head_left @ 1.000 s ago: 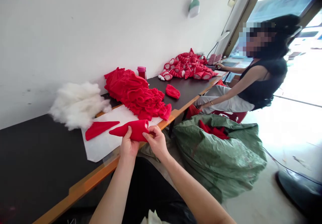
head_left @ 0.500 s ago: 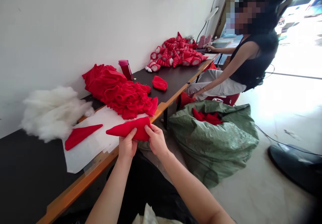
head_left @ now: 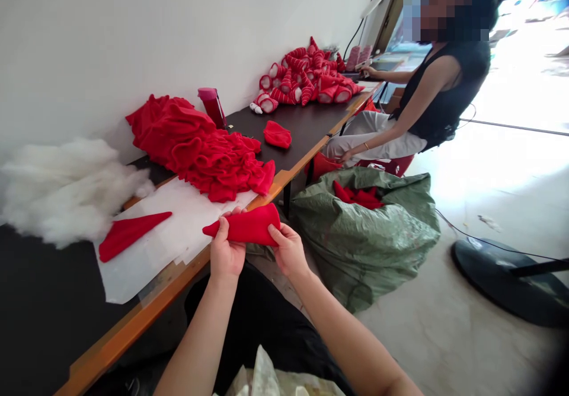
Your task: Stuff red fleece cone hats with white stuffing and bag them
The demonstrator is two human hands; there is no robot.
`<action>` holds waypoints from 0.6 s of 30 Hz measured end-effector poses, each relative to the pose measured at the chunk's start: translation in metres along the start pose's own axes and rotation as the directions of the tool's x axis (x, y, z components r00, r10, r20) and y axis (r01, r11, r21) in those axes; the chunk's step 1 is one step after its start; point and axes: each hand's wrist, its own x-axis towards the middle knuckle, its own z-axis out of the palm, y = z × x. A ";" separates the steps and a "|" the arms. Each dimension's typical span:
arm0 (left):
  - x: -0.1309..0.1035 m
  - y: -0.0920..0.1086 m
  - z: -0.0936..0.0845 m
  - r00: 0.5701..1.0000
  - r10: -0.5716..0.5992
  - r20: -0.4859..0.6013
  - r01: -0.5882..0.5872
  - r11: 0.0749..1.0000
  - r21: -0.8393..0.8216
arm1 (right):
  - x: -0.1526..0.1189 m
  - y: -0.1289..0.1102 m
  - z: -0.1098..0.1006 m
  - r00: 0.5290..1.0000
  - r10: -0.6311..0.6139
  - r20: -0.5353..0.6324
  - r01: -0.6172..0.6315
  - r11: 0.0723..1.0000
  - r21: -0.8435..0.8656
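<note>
Red cloth cone [head_left: 251, 225] held in two hands in front of the table edge, near an open green sack [head_left: 368, 236] with red cloth pieces [head_left: 358, 196] in its mouth.

The cone lies nearly level, its narrow tip pointing left and its wide end right; the left hand [head_left: 228, 248] grips it near the tip, the right hand [head_left: 288, 246] pinches the wide end. The fabric looks soft and smooth. On the dark table [head_left: 42, 301], a flat red triangle [head_left: 133, 236] rests on white sheets [head_left: 164, 248], between fluffy white stuffing [head_left: 62, 188] and a heap of ruffled red cloth [head_left: 195, 147].
</note>
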 end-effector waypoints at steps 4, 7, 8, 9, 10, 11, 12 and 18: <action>-0.003 0.006 -0.006 0.998 0.058 0.030 -0.059 0.997 0.040 | -0.011 -0.012 0.003 0.955 -0.280 0.096 0.297 0.901 -0.318; -0.007 0.010 -0.010 0.990 0.115 0.081 -0.122 0.988 0.090 | -0.017 -0.021 0.011 0.964 -0.006 0.265 0.046 0.989 -0.142; -0.008 0.011 -0.011 0.986 0.134 0.101 -0.144 0.984 0.102 | -0.018 -0.023 0.014 0.945 0.095 0.313 -0.069 0.993 -0.095; -0.010 0.013 -0.011 0.981 0.154 0.117 -0.167 0.979 0.114 | -0.019 -0.024 0.016 0.923 0.174 0.343 -0.158 0.985 -0.075; -0.011 0.014 -0.012 0.976 0.172 0.133 -0.189 0.973 0.129 | -0.019 -0.024 0.019 0.905 0.230 0.357 -0.216 0.973 -0.078; -0.012 0.015 -0.013 0.971 0.191 0.146 -0.211 0.967 0.144 | -0.019 -0.023 0.021 0.892 0.273 0.360 -0.257 0.962 -0.092; -0.012 0.016 -0.013 0.966 0.207 0.156 -0.232 0.960 0.157 | -0.019 -0.021 0.023 0.882 0.308 0.357 -0.289 0.951 -0.108; -0.012 0.018 -0.015 0.954 0.261 0.145 -0.284 0.943 0.170 | -0.025 -0.003 0.030 0.887 0.324 0.328 -0.336 0.942 -0.021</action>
